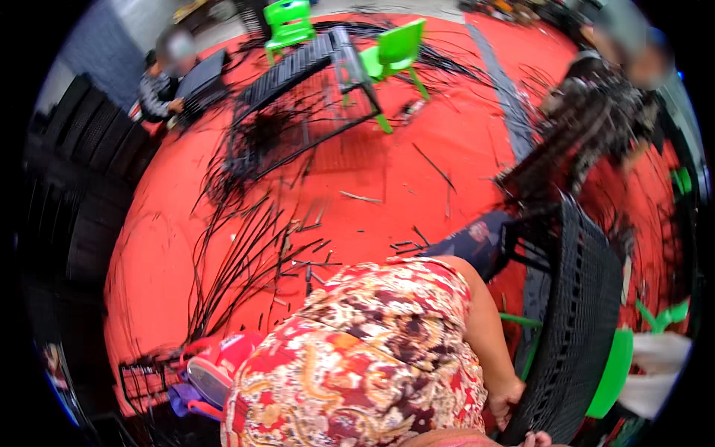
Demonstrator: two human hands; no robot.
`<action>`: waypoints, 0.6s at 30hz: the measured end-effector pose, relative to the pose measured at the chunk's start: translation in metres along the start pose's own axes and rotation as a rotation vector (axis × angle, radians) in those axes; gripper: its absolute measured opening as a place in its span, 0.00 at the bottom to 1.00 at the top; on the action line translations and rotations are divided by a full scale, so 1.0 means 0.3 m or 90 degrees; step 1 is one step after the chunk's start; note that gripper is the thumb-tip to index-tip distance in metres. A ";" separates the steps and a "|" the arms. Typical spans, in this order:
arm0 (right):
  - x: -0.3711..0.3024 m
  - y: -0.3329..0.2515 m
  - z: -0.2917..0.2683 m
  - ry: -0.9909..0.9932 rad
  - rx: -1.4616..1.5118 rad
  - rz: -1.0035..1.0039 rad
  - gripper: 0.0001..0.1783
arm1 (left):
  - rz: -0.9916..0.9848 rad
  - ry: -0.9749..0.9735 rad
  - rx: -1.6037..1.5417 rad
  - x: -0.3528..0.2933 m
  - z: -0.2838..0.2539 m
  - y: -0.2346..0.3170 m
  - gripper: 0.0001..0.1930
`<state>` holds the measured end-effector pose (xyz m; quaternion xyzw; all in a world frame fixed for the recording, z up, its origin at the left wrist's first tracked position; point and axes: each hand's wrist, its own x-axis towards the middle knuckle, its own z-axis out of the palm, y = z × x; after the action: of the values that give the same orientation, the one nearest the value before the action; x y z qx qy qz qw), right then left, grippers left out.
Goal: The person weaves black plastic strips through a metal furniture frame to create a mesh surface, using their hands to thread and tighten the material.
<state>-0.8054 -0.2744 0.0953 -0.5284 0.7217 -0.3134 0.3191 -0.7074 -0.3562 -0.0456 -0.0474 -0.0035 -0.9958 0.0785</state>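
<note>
Head view: black woven panel (577,328) at 4 o'clock is gripped at its lower edge by right hand (505,396), fingers curled on it; left hand unseen; a slip is judged possible from that single edge grip.

Left arm in patterned sleeve, bent, bare forearm running down to the lower right, left hand (506,396) curled with fingers folded in, right hand (536,439) barely in view at bottom edge, only fingertips showing, grip unreadable.
</note>
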 end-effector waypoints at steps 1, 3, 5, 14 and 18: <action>-0.065 0.021 -0.013 0.046 0.027 0.005 0.04 | 0.000 -0.049 -0.009 0.049 -0.044 -0.047 0.16; -0.133 0.162 -0.076 0.010 0.025 -0.065 0.03 | 0.030 -0.082 -0.018 -0.003 -0.096 -0.146 0.14; -0.171 0.047 -0.021 -0.031 0.049 0.034 0.05 | 0.104 -0.041 -0.037 -0.134 -0.055 -0.158 0.11; -0.077 -0.015 -0.030 -0.149 0.231 -0.053 0.03 | 0.103 0.158 -0.044 -0.259 0.168 -0.106 0.11; -0.034 -0.151 -0.017 -0.187 0.163 -0.037 0.05 | 0.111 0.140 -0.037 -0.300 0.166 -0.105 0.11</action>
<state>-0.7816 -0.2749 0.1354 -0.5439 0.6060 -0.3311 0.4768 -0.6192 -0.3104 -0.0046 0.0597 0.0380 -0.9841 0.1629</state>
